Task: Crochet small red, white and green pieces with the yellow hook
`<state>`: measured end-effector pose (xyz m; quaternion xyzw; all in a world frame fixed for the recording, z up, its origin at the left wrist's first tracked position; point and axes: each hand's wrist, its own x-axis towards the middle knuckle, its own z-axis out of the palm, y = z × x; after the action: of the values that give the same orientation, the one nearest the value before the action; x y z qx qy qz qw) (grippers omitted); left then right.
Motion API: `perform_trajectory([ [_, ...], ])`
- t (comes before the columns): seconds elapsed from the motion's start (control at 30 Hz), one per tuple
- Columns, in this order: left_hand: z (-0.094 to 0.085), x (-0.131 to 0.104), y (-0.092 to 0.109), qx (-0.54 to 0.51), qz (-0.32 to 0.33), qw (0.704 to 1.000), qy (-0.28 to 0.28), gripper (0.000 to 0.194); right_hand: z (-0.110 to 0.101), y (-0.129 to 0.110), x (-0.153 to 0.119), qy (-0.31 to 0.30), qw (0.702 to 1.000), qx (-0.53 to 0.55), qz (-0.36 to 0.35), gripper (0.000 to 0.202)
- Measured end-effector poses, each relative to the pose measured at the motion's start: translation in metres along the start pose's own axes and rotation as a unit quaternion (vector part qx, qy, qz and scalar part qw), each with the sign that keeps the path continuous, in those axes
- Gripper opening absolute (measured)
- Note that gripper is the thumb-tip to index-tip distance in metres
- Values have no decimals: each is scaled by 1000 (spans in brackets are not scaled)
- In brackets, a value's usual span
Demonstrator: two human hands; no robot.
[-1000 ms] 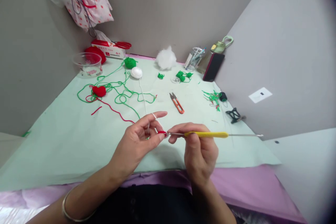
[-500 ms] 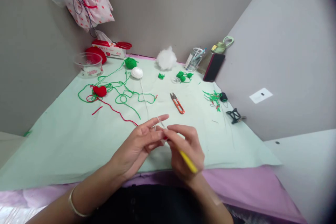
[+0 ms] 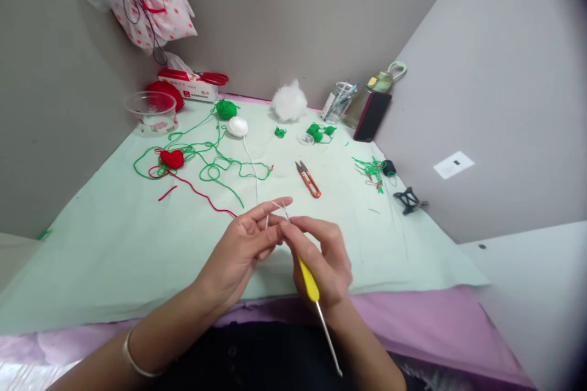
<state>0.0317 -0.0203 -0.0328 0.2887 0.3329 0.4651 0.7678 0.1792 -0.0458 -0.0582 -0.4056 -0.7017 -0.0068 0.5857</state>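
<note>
My right hand [image 3: 323, 256] grips a crochet hook [image 3: 309, 281] by its yellow handle, the long metal shaft pointing down toward my lap. At the fingertips the hook's other end meets white yarn [image 3: 255, 180]. That strand runs from a white yarn ball [image 3: 238, 127] to my left hand [image 3: 243, 244], over its raised index finger. Thumb and fingers of the left hand are pinched together against the right fingertips; whatever piece they hold is hidden. A red yarn strand [image 3: 208, 197] leads from a red heart-shaped piece [image 3: 172, 159] to behind the left hand.
Orange thread snips [image 3: 308, 179] lie beyond my hands. Loose green yarn [image 3: 215, 162] tangles on the left, near a green ball [image 3: 226, 109]. Behind stand a clear tub [image 3: 153, 113], white stuffing [image 3: 289, 101], a cup of tools [image 3: 339, 102] and a phone [image 3: 373, 116].
The crochet hook has swung in my right hand, so its yellow handle and metal shaft show more. The red bit at my fingertips is now out of sight. My view has shifted slightly.
</note>
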Motion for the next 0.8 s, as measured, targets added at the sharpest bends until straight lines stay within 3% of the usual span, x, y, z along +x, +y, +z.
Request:
perform_trajectory([
  [0.07, -3, 2, 2, -46, -49, 998, -17, 39, -3, 2, 2, 1, 999, 34, 32, 34],
  [0.1, -4, 3, 3, -62, -60, 996, -18, 37, -4, 3, 4, 4, 993, 81, 81, 30],
  [0.17, -5, 3, 4, -69, -51, 996, -8, 35, -6, 4, 9, 25, 964, 192, 180, 25],
  [0.23, -5, 2, 4, -44, -22, 999, -1, 35, -6, 5, 12, 16, 933, 274, 235, 22],
  [0.4, -4, -2, 1, 66, 28, 997, -10, 35, -1, 3, 11, -12, 919, 302, 253, 17],
  [0.6, -5, -2, 6, 70, 2, 997, -22, 34, -4, 7, 16, -1, 838, 427, 338, 19],
  [0.7, -6, -2, 7, 87, 8, 996, -15, 34, -10, 5, 17, -12, 867, 380, 322, 21],
  [0.8, -7, -3, 4, 106, 44, 993, 0, 35, -14, 2, 11, -35, 945, 235, 224, 21],
])
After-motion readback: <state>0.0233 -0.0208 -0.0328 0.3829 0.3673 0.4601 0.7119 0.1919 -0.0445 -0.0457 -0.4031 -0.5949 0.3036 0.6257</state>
